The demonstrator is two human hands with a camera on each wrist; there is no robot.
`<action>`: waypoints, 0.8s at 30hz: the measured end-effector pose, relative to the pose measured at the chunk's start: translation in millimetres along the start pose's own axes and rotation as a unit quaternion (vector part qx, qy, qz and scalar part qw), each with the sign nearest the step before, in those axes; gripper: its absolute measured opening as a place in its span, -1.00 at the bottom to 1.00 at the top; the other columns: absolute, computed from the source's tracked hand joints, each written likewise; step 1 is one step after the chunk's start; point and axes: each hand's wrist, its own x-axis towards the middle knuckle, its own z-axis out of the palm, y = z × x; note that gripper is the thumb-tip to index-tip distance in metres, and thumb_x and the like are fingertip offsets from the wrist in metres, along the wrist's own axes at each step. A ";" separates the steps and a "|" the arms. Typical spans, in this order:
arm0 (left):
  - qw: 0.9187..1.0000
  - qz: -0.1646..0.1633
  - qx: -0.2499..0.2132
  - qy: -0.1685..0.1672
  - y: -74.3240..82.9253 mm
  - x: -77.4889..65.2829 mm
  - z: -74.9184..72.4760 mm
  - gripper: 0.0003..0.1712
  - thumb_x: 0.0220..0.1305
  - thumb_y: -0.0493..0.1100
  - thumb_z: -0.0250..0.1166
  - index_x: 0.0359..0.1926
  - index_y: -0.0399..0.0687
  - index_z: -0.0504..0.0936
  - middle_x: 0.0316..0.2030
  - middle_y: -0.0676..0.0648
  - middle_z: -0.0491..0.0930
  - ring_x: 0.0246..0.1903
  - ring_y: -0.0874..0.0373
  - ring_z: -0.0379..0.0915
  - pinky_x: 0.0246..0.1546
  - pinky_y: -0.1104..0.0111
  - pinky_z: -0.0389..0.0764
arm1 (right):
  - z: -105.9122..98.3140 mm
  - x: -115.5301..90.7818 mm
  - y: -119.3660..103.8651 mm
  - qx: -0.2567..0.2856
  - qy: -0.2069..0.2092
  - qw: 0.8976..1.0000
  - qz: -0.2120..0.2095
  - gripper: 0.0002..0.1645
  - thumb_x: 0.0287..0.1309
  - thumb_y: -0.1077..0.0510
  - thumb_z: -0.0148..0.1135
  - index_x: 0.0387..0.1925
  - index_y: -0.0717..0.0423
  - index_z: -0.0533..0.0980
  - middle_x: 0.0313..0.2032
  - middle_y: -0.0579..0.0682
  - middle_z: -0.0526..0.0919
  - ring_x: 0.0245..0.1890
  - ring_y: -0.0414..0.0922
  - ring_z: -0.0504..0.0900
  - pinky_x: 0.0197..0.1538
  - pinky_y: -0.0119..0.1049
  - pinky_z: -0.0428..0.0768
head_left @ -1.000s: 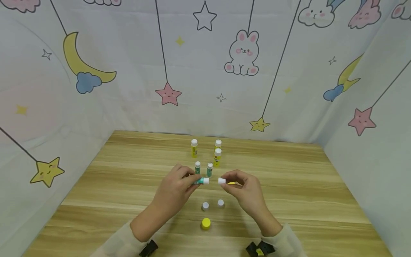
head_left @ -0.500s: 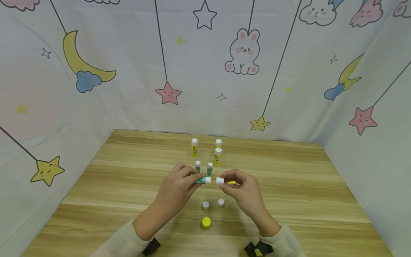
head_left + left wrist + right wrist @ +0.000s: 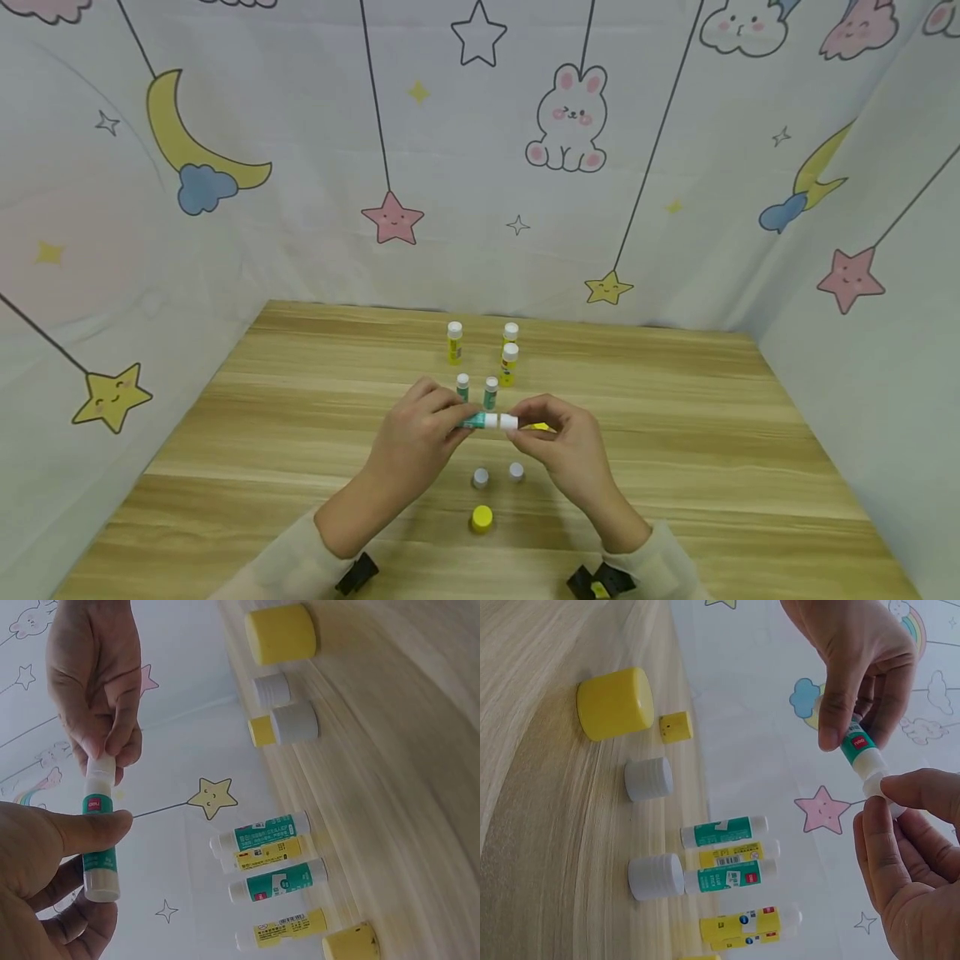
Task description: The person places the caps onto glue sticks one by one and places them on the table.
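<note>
Two pinches, one line: your left hand (image 3: pixel 411 429) had the green glue stick (image 3: pixel 474 421) sideways, your right hand (image 3: pixel 567 439) the white cap (image 3: pixel 507 422), roughly on axis.

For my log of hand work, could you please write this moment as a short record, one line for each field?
Left hand: grips a green-labelled cylindrical glue stick, held sideways
Right hand: pinches a small white cylindrical cap
Cap position: at the stick's white end; full seating unclear
Standing behind: two green-labelled glue sticks, three yellow-labelled glue sticks, all white-topped
Nearer the person: two small white ribbed cylinders, one larger yellow cylinder
Surface: wood-grain table
Backdrop: white printed cloth
</note>
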 end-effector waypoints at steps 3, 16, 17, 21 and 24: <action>1.000 0.001 0.003 0.000 0.7 0.1 0.1 -0.80 -0.03 -0.15 0.48 -0.30 0.04 0.74 -0.36 0.11 0.59 -0.33 0.23 0.35 -0.33 0.53 0.49 | 0.3 0.0 0.3 -0.001 -0.001 1.000 0.000 -0.78 0.00 0.35 0.36 -0.24 0.27 0.57 -0.23 0.13 0.59 -0.17 0.00 0.59 -0.18 -0.24 0.62; 1.000 0.007 0.013 0.000 2.6 0.1 3.0 -0.80 -0.03 -0.16 0.48 -0.29 0.05 0.74 -0.36 0.11 0.58 -0.32 0.23 0.35 -0.32 0.52 0.49 | 0.6 -0.1 0.1 -0.002 -0.002 1.000 -0.001 -0.78 0.00 0.35 0.37 -0.25 0.26 0.57 -0.23 0.13 0.59 -0.18 0.00 0.59 -0.18 -0.24 0.63; 1.000 0.008 0.014 0.001 2.7 0.2 3.0 -0.80 -0.03 -0.16 0.48 -0.29 0.05 0.74 -0.36 0.10 0.58 -0.32 0.23 0.36 -0.32 0.52 0.49 | 0.7 0.0 0.0 -0.003 -0.002 1.000 -0.001 -0.78 0.00 0.35 0.37 -0.25 0.26 0.57 -0.23 0.13 0.59 -0.18 0.00 0.59 -0.18 -0.24 0.63; 1.000 0.012 0.013 0.006 3.5 1.1 3.5 -0.82 -0.04 -0.17 0.48 -0.31 0.04 0.75 -0.37 0.10 0.58 -0.31 0.22 0.37 -0.32 0.52 0.49 | 1.1 0.0 -1.1 -0.004 -0.002 1.000 -0.002 -0.78 0.00 0.35 0.36 -0.25 0.26 0.57 -0.24 0.13 0.59 -0.17 0.01 0.59 -0.18 -0.24 0.62; 1.000 0.016 0.011 0.009 3.4 1.3 3.0 -0.83 -0.03 -0.18 0.48 -0.33 0.02 0.74 -0.36 0.10 0.59 -0.31 0.22 0.37 -0.30 0.52 0.49 | 2.7 0.3 -1.7 -0.006 -0.001 1.000 -0.002 -0.78 -0.01 0.36 0.36 -0.25 0.26 0.57 -0.24 0.13 0.59 -0.18 0.00 0.59 -0.18 -0.25 0.62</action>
